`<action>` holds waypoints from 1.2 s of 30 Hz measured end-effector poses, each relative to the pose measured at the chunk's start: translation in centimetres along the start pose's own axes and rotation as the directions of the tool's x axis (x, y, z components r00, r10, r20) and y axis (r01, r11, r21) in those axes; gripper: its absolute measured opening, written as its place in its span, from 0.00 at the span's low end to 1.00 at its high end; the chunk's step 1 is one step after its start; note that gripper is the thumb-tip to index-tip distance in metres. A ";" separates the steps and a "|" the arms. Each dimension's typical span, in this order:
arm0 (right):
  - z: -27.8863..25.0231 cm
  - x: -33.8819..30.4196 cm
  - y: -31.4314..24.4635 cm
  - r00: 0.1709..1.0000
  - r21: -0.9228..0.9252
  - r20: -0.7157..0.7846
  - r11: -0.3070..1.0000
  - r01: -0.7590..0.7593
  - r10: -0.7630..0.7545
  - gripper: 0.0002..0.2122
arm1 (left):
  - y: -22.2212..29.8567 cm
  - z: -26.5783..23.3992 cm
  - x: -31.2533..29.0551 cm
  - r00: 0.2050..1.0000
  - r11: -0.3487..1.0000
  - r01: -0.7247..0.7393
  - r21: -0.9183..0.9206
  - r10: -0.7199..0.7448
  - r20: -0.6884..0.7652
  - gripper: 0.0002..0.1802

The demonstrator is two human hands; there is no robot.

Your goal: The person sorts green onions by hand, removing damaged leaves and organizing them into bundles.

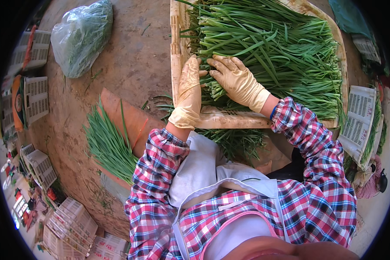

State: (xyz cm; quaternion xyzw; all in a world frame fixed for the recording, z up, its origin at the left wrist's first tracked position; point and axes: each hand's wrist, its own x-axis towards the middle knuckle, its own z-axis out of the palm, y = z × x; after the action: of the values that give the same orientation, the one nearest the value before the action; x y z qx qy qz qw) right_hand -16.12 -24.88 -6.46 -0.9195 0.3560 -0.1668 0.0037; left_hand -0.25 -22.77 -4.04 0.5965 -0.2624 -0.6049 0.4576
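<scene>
Both my hands wear pale yellow rubber gloves and work at the left end of a crate [177,60] packed with garlic chives [286,56]. My left hand [189,84] stands edge-on inside the crate's left wall. Its fingers are straight and close together, with the thumb toward the cut stem ends. To its right, my right hand [237,80] lies palm down over a bunch at the near left corner, fingers bent around the stems. Fingertips of the two hands almost meet. The underside of the bunch is hidden.
More chives [110,141] lie on a brown board [125,119] at my left. A clear plastic bag [82,39] of greens rests on the dirt floor, far left. White slatted crates [359,121] stand at the right, with several more crates [71,225] at the lower left.
</scene>
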 end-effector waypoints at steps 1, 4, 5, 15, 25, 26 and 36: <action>0.2 0.1 0.3 1.000 0.058 0.002 0.998 0.010 -0.010 0.18 | -0.1 0.0 0.0 1.000 1.000 -0.009 0.015 0.009 -0.006 0.29; -0.5 0.4 0.7 0.997 0.220 0.030 0.973 -0.070 0.064 0.19 | -0.1 0.1 0.0 1.000 1.000 -0.008 0.008 0.008 0.002 0.30; -1.2 0.9 0.8 0.989 0.322 0.059 0.935 -0.148 0.136 0.19 | -0.1 -0.1 0.0 1.000 1.000 -0.009 0.008 0.009 0.000 0.30; -5.6 -3.2 5.9 0.979 0.950 -0.084 0.311 0.022 0.187 0.28 | 0.3 0.8 -2.8 0.854 0.865 -0.495 -0.075 0.501 0.137 0.22; -5.8 -3.3 5.8 0.980 0.913 -0.067 0.408 -0.016 0.188 0.30 | -2.1 5.5 -1.9 0.637 0.695 -0.712 0.101 0.579 0.508 0.34; -6.2 -3.7 5.8 0.976 0.919 -0.063 0.393 -0.024 0.208 0.32 | -1.1 5.8 -1.2 0.682 0.727 -0.674 0.133 0.543 0.491 0.34; -19.5 -8.5 10.0 0.890 0.930 -0.332 0.266 0.254 0.311 0.21 | -0.2 2.8 3.4 0.691 0.402 -0.722 0.564 0.379 0.615 0.29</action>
State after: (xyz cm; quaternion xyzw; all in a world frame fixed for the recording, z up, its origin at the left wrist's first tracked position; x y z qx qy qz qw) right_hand -34.55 -24.60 8.13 -0.6515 0.1880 -0.5570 0.4796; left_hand -2.51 -26.32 -5.41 0.4723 -0.7664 -0.3430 0.2681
